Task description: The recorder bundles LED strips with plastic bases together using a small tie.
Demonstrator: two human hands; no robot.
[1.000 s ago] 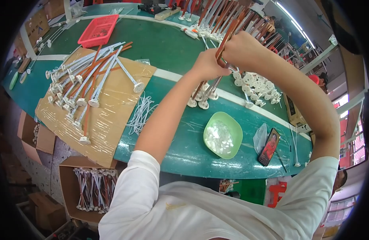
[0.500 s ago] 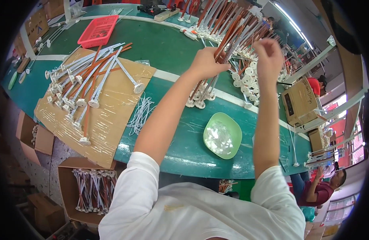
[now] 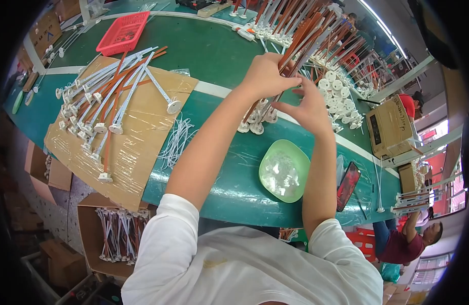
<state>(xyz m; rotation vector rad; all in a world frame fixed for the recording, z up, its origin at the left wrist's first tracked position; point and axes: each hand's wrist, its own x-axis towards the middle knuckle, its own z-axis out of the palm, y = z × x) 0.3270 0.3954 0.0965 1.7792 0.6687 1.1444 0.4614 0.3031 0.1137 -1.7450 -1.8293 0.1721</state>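
Observation:
My left hand (image 3: 266, 77) is wrapped round a bundle of thin brown and grey strips (image 3: 309, 39), held upright at the middle of the bench. Their round white end pieces (image 3: 255, 120) hang below that hand, over the green bench top. My right hand (image 3: 310, 111) is close beside the bundle, thumb and fingers apart in a curved shape; whether a fingertip touches the strips I cannot tell. Nearer to me stands a light green bowl (image 3: 269, 184) with small clear and whitish pieces in it.
At left, similar strips (image 3: 130, 104) lie on a cardboard sheet (image 3: 138, 170), beside a coil of white cord (image 3: 177, 145). A red basket (image 3: 110, 47) stands beyond. Many more strips with white discs (image 3: 333, 91) crowd the far right. A phone (image 3: 349, 186) lies right of the bowl.
My right hand has come down and left from its raised place to the bundle, its fingers spreading. My left hand keeps its hold. The phone, hidden before, now shows beside my right forearm.

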